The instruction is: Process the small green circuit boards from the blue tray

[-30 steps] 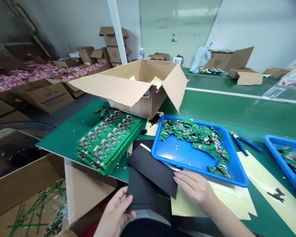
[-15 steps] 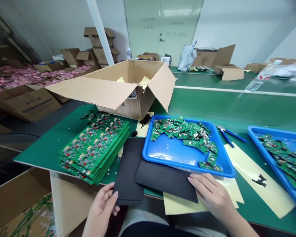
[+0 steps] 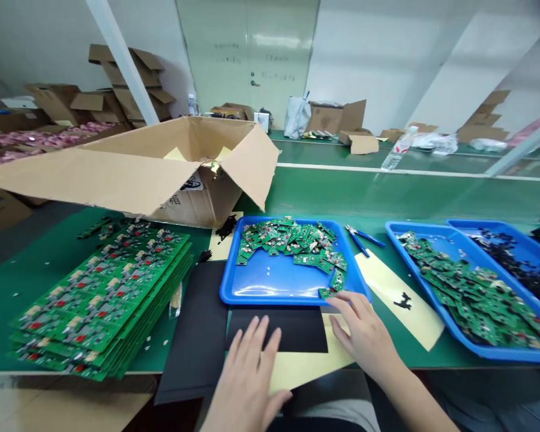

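Note:
My left hand (image 3: 248, 373) is spread with its fingertips over the near edge of a black sheet (image 3: 283, 330). That sheet lies on yellow paper (image 3: 312, 367), along the front of a blue tray (image 3: 256, 285). At the tray's near right corner is my right hand (image 3: 362, 336), thumb and fingers apart; whether its fingertips touch the rim I cannot tell. Small green circuit boards (image 3: 288, 237) are heaped in the tray. Left of it, a stack of black sheets (image 3: 195, 342) overhangs the table edge. Farther left stand stacked green circuit board panels (image 3: 103, 294).
An open cardboard box (image 3: 202, 204) stands behind the panels. Blue-handled pliers (image 3: 362, 240) lie right of the tray, near a yellow strip (image 3: 387, 282) bearing a black piece (image 3: 404, 301). Another blue tray (image 3: 393, 231) of boards and a tray of black parts (image 3: 517, 258) are at right.
The view has swung right. My left hand has left the black stack and moved over the single black sheet. My right hand has let go of that sheet and shifted to the tray's corner.

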Motion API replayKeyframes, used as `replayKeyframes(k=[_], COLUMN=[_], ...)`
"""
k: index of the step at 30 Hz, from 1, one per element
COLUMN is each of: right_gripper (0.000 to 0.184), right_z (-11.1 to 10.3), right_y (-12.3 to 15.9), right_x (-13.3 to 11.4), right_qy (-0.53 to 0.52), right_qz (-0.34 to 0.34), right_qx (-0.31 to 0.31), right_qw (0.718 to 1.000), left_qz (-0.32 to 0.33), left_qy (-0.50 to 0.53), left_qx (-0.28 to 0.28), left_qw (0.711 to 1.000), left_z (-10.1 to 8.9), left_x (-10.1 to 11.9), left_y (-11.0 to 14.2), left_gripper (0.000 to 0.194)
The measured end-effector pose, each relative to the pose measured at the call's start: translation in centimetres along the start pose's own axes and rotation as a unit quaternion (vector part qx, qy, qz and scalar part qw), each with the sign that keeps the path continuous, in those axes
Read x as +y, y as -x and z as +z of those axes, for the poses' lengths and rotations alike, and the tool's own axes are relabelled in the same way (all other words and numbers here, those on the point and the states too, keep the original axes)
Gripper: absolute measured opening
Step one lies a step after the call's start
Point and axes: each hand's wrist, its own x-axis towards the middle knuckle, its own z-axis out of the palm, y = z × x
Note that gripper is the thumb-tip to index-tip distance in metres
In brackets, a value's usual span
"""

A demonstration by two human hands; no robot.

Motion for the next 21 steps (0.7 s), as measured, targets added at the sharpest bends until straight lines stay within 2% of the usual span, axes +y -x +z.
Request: replayKeyframes(k=[2, 3, 7, 10, 13, 16, 19, 21], right_gripper=[0.023, 0.023, 0.022, 0.019, 0.018, 0.018, 0.017, 0.017], right_z=[0.2, 0.4, 0.7, 0.2, -0.2, -0.2, 0.0, 0.1], right_y=[-0.5, -0.7, -1.9, -2.6, -3.1, -3.3, -3.2, -3.1], right_x=[0.6, 0.9, 1.6, 1.7, 1.6, 1.5, 1.4, 1.3], right_qy=[0.007, 0.004, -0.027, -0.053, -0.071, -0.081, -0.085, -0.087], right_qz=[-0.009, -0.018, -0.038, -0.031, -0.022, -0.016, -0.01, -0.007], right_qx=[0.001, 0.002, 0.018, 0.032, 0.047, 0.065, 0.076, 0.077], right_qw=[1.0, 1.0, 0.999, 0.998, 0.996, 0.994, 0.993, 0.993], left_qz=[0.043, 0.055, 0.085, 0.042, -0.003, -0.038, -0.045, -0.046], left_qy=[-0.017, -0.026, -0.017, 0.015, 0.044, 0.049, 0.072, 0.095], left_qx=[-0.047, -0.057, -0.063, -0.084, -0.118, -0.128, -0.136, -0.141], left_qw=[0.998, 0.996, 0.994, 0.995, 0.992, 0.99, 0.987, 0.984], left_z=[1.3, 1.8, 2.7, 3.0, 3.6, 3.9, 3.3, 2.9], left_x=[1.6, 2.0, 1.6, 0.2, -0.8, -1.0, -1.2, -1.3], left_y=[-0.6, -0.9, -1.8, -3.2, -5.1, -6.9, -7.5, -7.3], left_gripper=[0.077, 0.077, 0.061, 0.047, 0.048, 0.046, 0.041, 0.046])
